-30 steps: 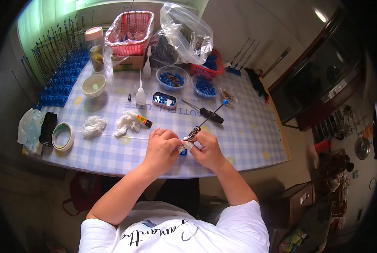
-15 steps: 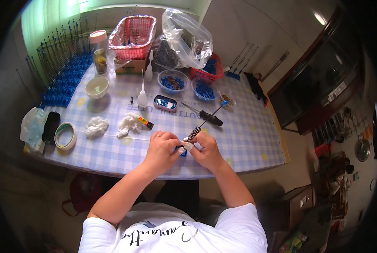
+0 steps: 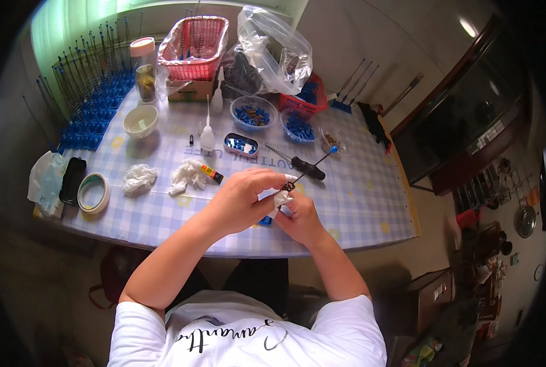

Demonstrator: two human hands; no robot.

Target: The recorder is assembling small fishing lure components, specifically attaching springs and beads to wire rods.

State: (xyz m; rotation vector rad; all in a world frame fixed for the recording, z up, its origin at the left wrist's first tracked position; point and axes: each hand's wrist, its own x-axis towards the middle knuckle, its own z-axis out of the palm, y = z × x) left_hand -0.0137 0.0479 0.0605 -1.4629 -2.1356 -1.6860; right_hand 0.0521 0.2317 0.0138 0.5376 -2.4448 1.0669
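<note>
Hidden: the left hand [image 3: 243, 197] covers much of the right hand [image 3: 298, 214]; what the white wrapping on the fingertips [image 3: 280, 197] is cannot be made out.
Left hand: fingers curled together, pinched on the near end of the thin rod [image 3: 313, 164].
Right hand: fingers bent inward under the left ones, touching the same end; whether they clamp it cannot be told.
Rod: dark coiled end at the fingertips, the shaft slanting away to a small blue tip [image 3: 333, 148] above the table.
Near table: a blue piece [image 3: 265, 220] lies just under the hands; a black-handled tool [image 3: 308, 168] lies beside the rod.
Surface: checked tablecloth [image 3: 358, 196], with a glue bottle [image 3: 207, 136], crumpled white tissues [image 3: 138, 179] and a tape roll [image 3: 93, 192].
Far: bowls of blue parts [image 3: 253, 114], a red basket [image 3: 193, 40], a clear bag [image 3: 276, 52].
</note>
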